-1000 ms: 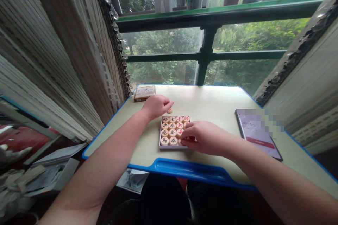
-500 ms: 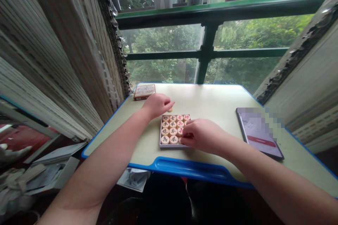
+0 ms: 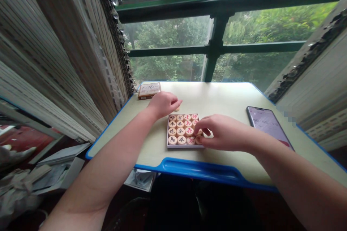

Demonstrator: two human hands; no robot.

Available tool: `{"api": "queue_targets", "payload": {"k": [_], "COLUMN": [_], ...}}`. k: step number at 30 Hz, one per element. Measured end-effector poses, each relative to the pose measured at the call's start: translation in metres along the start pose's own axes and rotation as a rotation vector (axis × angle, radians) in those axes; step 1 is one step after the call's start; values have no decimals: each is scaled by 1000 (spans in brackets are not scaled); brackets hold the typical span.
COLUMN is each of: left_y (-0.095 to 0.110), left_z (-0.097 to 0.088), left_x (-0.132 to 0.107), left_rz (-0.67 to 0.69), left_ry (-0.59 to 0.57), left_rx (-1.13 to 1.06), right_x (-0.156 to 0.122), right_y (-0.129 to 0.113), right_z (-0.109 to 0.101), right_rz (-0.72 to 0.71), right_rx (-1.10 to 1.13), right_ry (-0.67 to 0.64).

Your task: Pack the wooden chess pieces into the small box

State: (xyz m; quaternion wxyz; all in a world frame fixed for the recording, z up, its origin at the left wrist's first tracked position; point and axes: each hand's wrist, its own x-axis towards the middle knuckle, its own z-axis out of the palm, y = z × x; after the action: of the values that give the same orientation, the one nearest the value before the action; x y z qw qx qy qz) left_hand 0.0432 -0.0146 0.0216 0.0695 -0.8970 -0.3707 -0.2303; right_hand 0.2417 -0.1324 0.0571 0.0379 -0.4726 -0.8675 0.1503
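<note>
The right hand [image 3: 225, 133] closes a narrow grip on a round pale-wooden chess piece [image 3: 199, 139] at the tray's near right corner; the curled left hand [image 3: 164, 104], its grip unclear, sits just beside a lone wooden piece [image 3: 177, 109].

A pale bench [image 3: 217, 97] with blue edging [image 3: 200, 170] carries everything here. A shallow tray [image 3: 181, 146] is placed near the middle, filled with rows of round wooden chess pieces [image 3: 180, 126]. One loose piece [image 3: 177, 108] is set just beyond the tray. A small box [image 3: 149, 90] is laid at the far left corner, and a phone [image 3: 267, 122] is left towards the right, its screen apparently lit, though the view of it is poor.
</note>
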Motion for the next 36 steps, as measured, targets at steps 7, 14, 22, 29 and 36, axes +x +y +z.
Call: {"api": "queue_targets", "payload": {"k": [7, 14, 22, 29, 36], "left_y": [-1, -2, -3, -1, -2], "left_z": [-2, -3, -2, -5, -3], "left_x": [0, 0, 0, 0, 0], "left_rz": [-11, -12, -26, -51, -52], "left_ry": [33, 28, 28, 37, 28], "left_rx": [-1, 4, 21, 44, 32], "right_x": [-1, -1, 0, -1, 4], "right_y": [8, 3, 4, 3, -3], "right_z": [-4, -3, 0, -1, 12], "right_rz": [47, -66, -46, -62, -131], "right_rx": [-110, -16, -69, -32, -52], "right_ry": [55, -62, -31, -38, 37]}}
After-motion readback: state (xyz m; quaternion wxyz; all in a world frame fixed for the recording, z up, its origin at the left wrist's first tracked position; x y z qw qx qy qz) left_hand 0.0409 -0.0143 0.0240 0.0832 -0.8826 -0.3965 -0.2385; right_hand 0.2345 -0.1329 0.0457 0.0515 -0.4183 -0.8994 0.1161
